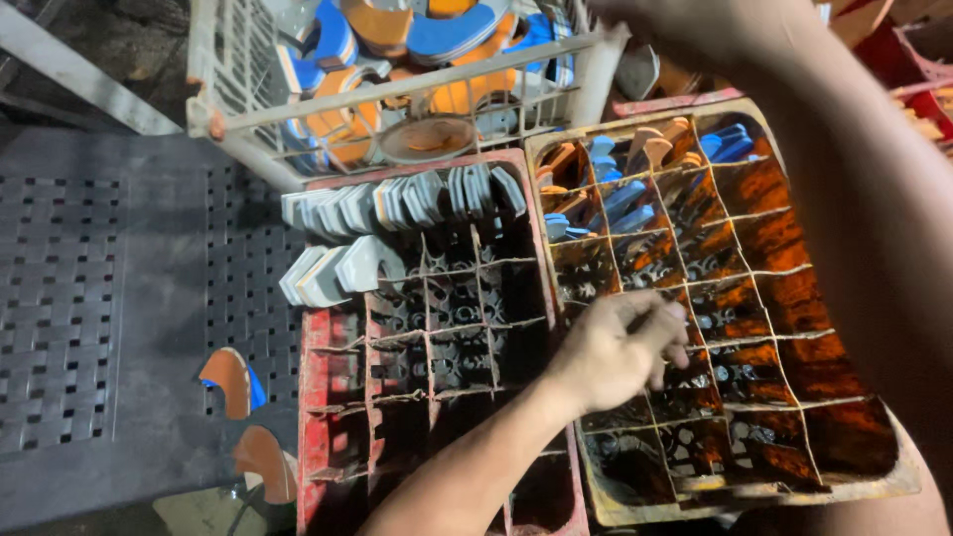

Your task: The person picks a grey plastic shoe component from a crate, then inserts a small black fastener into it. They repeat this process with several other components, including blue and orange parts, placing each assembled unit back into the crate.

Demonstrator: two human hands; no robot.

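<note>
My left hand [620, 347] reaches from the bottom centre. Its fingers are curled over a divider on the left side of a yellow-orange compartment crate [794, 397]; whether it holds anything is hidden. The crate's far-left cells hold blue and tan pieces [606, 189]. My right arm [874, 228] runs up the right side, blurred. My right hand [685, 25] is at the top edge, above a white lattice crate [417, 94], and its fingers are not visible. That crate is full of orange, blue and white curved pieces.
A red compartment crate [328, 397] stands left of the yellow one, with rows of grey-white flat pieces [397, 203] stacked in its far cells. Two loose orange pieces [233, 382] lie on a dark grey perforated plastic surface [89, 298] at the left.
</note>
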